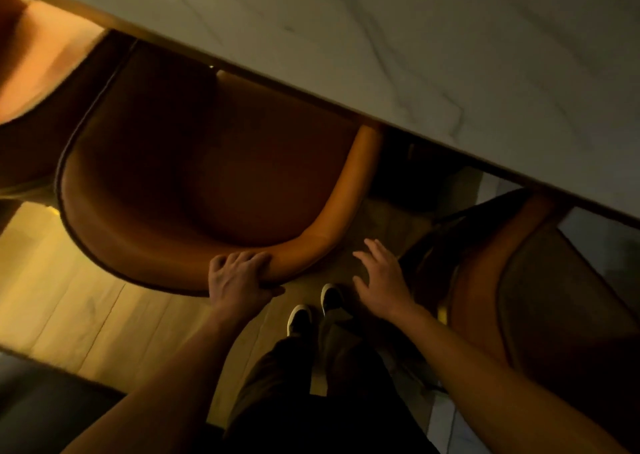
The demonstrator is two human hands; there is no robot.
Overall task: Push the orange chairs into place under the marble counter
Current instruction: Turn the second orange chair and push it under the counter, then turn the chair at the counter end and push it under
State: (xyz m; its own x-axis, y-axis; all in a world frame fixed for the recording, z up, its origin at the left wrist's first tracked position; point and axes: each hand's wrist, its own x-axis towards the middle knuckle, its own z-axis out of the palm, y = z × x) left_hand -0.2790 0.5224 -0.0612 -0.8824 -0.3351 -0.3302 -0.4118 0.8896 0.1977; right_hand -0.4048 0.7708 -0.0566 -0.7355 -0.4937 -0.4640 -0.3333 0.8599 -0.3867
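The left hand's fingers [242, 257] curl over the top edge of the middle orange chair [194, 190], thumb hooked under its backrest rim, so the left hand [239, 278] grips the chair at lower centre of the frame. The right hand [379, 275] hovers with fingers spread and relaxed, holding nothing, just beside a second orange chair [530, 290] at the right. The gripped chair's seat front lies under the edge of the marble desk [433, 55], which crosses the upper right. A third orange chair [38, 72] shows blurred at upper left. Below, two shoes [313, 306] stand on the wooden floor [69, 301].
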